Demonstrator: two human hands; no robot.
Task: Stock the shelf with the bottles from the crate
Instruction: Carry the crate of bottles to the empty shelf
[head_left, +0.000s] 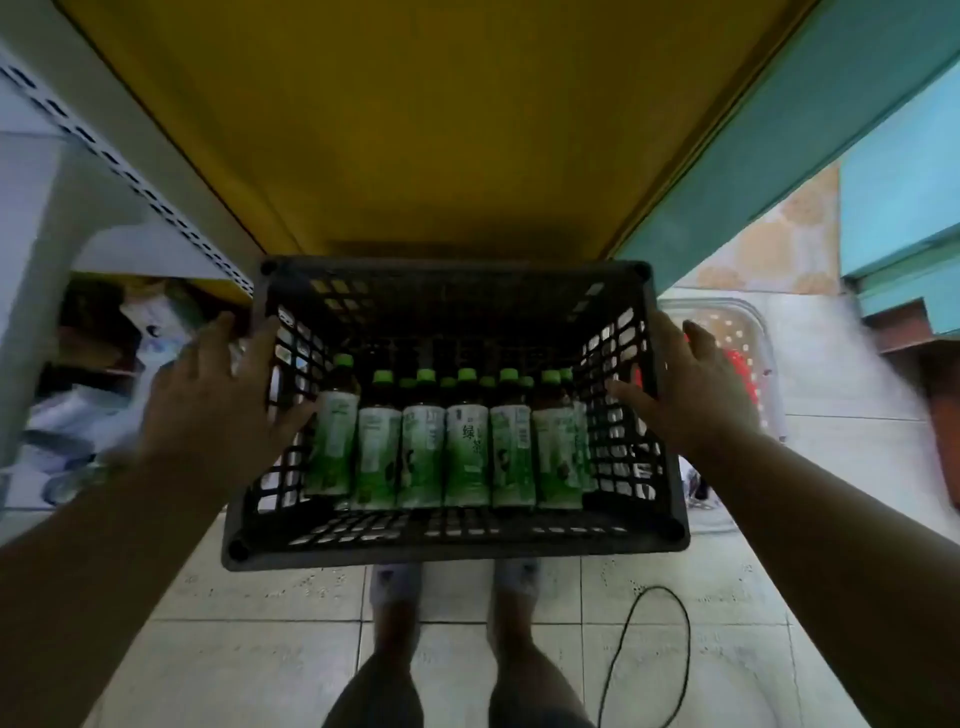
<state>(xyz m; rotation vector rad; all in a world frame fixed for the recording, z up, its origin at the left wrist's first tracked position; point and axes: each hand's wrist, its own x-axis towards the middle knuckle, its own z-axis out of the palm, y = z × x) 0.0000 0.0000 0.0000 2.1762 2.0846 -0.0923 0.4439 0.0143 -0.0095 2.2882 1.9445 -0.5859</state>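
**Crate of green tea bottles held at the yellow shelf**

While the black lattice-walled plastic crate (457, 535) is hanging just below the smooth yellow shelf board (415, 130), the left hand (218, 395) and right hand (696, 384) are gripping its side rims, thumbs hooked inside. Within the crate, green-capped, glossy-labelled plastic bottles (467, 447) are standing in rows against its near wall.
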